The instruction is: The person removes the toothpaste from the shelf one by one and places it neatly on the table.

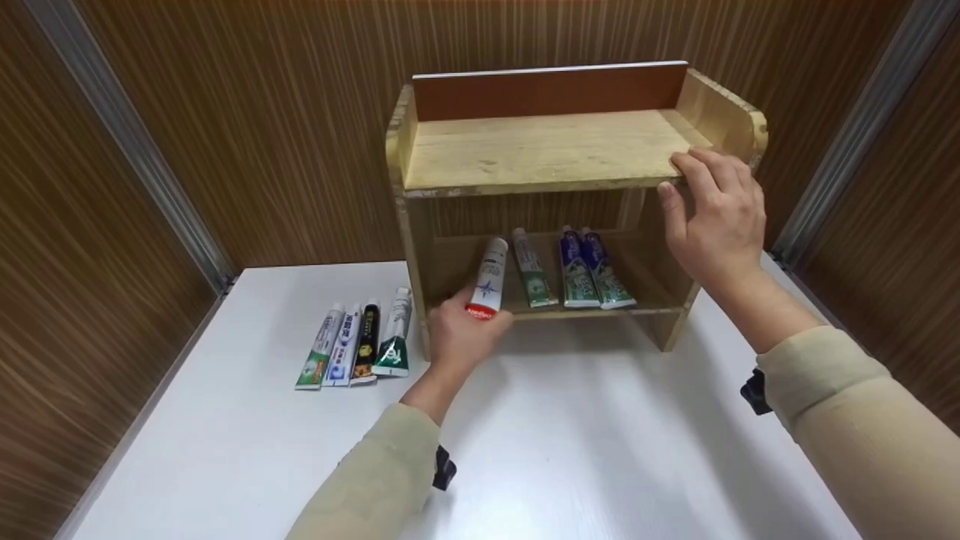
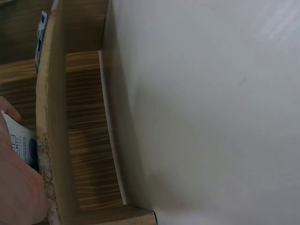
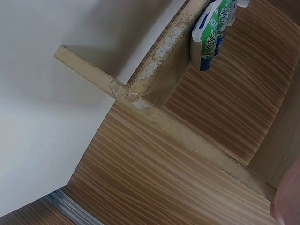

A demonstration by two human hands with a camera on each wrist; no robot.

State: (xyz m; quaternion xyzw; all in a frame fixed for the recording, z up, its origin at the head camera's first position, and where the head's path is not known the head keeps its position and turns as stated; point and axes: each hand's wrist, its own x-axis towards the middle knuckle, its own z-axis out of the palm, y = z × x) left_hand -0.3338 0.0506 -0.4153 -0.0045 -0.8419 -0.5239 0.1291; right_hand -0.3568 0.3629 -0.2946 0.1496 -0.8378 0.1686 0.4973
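1. Far left on the white table [image 1: 225, 435]: four toothpaste tubes in a row, caps pointing away. First is an orange-marked tube [image 1: 320, 346], white with green at the bottom, then a blue-and-white tube [image 1: 343, 349] with big blue characters, too small to make out.
2. Next are a black tube [image 1: 367, 341] with gold bits, and a dark-green-ended tube [image 1: 394, 334] with a white mark on the green.
3. Left hand [image 1: 466, 330]: arm reaching forward, back of the hand up, fingers and thumb clamped round the bottom of a red-ended tube [image 1: 487, 277]. That tube is at the left of the wooden shelf's [image 1: 555, 150] lower level, cap end tipped up and away. Can't tell if it's touching the board. Blue star on the white body; the white lettering on the red looks like Colgate.
4. Right of that, on the lower level: a gray-and-green tube [image 1: 535, 270], print unreadable, then two purple-and-green tubes [image 1: 577, 270] side by side. The right wrist view catches white characters on their green ends.
5. Right hand [image 1: 720, 217]: holding the top board's right front corner, fingers bent onto the board, thumb spread apart at the front edge.
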